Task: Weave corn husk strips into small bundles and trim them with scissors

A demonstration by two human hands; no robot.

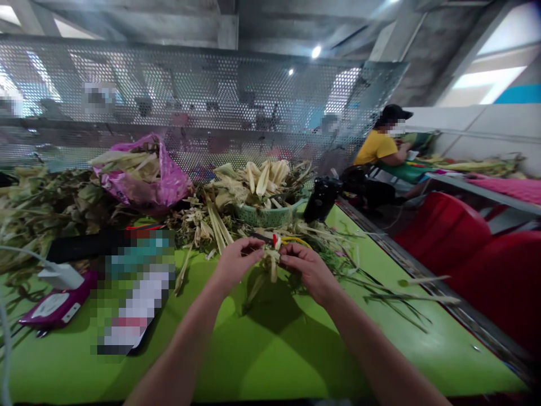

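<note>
Both my hands meet over the green table [270, 361], pinching a small bundle of pale leaf strips [270, 262] between them. My left hand [236, 259] grips its left side with fingers pressed together. My right hand [306, 268] holds the right side, fingers curled. Strips of the bundle hang down toward the table. A small red piece [275, 240] and a yellow loop [296, 241] lie just behind the bundle.
A green basket [270, 214] piled with leaf strips stands behind my hands, a pink bag [147, 180] of leaves to its left. A power bank [59, 304] with white charger lies at left. A seated person in yellow [380, 149] works at far right beside red chairs [486, 254].
</note>
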